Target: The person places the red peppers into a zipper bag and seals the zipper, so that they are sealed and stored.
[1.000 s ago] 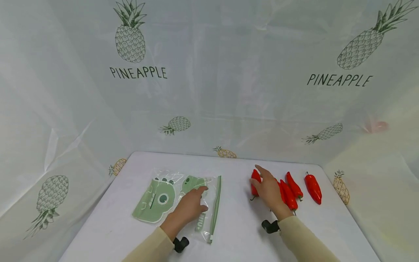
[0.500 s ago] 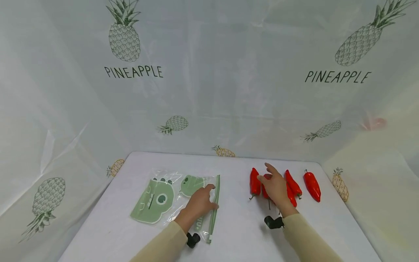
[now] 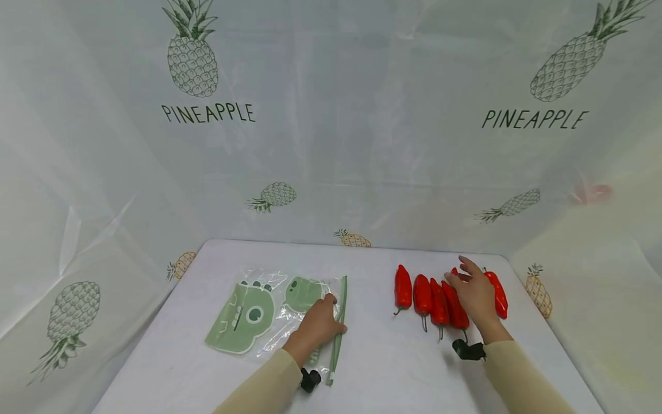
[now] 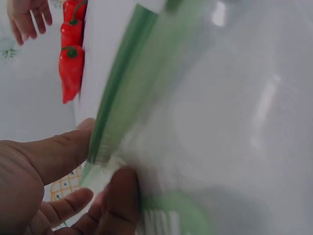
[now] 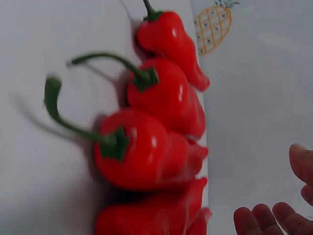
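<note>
A clear zip bag (image 3: 281, 325) printed with pale green cartoon shapes lies on the left half of the table. My left hand (image 3: 318, 323) pinches its green zip edge (image 4: 117, 93); the left wrist view has the thumb and a finger on either side of the strip. Several red peppers (image 3: 422, 294) with green stems lie in a row at the right. My right hand (image 3: 477, 294) hovers over the right part of that row, fingers apart and holding nothing. It partly hides one pepper and the rightmost pepper (image 3: 497, 296).
Both sets of objects lie on a white table (image 3: 369, 345). Behind and beside it hangs a pale sheet (image 3: 351, 144) with pineapple prints. A black wrist camera (image 3: 468, 349) sits at the right wrist, another black camera (image 3: 310, 380) at the left.
My right hand has moved rightward along the peppers, uncovering the left ones, which now lie side by side. My left hand has slid right across the bag and taken hold of its zip edge.
</note>
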Demonstrator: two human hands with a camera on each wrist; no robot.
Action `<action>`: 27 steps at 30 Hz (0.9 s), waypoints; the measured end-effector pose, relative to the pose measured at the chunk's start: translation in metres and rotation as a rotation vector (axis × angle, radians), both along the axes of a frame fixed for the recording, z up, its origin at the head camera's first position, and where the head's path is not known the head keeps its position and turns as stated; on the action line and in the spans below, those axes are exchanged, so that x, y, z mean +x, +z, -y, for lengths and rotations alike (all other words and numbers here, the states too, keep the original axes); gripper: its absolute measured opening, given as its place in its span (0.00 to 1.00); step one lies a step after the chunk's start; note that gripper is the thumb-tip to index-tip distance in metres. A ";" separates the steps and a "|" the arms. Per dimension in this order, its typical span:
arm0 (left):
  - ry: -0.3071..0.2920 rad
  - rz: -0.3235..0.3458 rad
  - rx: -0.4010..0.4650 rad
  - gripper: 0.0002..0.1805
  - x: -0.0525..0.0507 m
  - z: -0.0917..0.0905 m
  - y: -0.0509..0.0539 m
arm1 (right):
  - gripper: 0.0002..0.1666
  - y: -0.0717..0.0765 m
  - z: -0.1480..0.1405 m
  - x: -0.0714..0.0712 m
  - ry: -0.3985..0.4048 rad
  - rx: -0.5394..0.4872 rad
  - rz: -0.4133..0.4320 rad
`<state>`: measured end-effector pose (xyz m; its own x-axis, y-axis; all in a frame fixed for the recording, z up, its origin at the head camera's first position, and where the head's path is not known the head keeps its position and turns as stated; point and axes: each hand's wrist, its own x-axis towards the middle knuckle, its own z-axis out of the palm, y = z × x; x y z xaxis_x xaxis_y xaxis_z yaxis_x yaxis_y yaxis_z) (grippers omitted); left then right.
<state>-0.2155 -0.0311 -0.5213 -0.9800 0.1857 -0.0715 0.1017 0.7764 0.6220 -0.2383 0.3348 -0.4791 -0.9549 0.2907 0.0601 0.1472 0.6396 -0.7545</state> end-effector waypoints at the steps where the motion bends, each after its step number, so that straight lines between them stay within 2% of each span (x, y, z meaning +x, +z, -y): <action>1: -0.008 -0.005 0.001 0.37 0.000 0.002 0.000 | 0.43 0.001 -0.004 0.001 -0.003 -0.002 0.000; 7: -0.035 -0.010 0.056 0.28 0.000 0.011 0.001 | 0.41 -0.001 -0.030 0.001 -0.044 0.079 -0.052; 11: -0.026 -0.005 0.084 0.20 -0.001 0.014 0.000 | 0.41 -0.002 -0.050 -0.001 -0.085 0.123 -0.044; 17: -0.032 -0.034 0.101 0.13 -0.004 0.020 -0.005 | 0.42 -0.004 -0.082 -0.004 -0.130 0.089 0.031; 21: -0.027 -0.004 0.170 0.11 -0.006 0.024 -0.008 | 0.45 -0.008 -0.098 -0.007 -0.147 0.037 0.113; 27: -0.020 0.043 0.258 0.10 -0.006 0.028 -0.011 | 0.48 -0.017 -0.107 -0.010 -0.145 0.045 0.181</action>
<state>-0.2215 -0.0593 -0.5323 -0.9731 0.2223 -0.0605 0.0847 0.5896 0.8032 -0.2488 0.4422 -0.4957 -0.8996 0.4267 -0.0923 0.3705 0.6344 -0.6784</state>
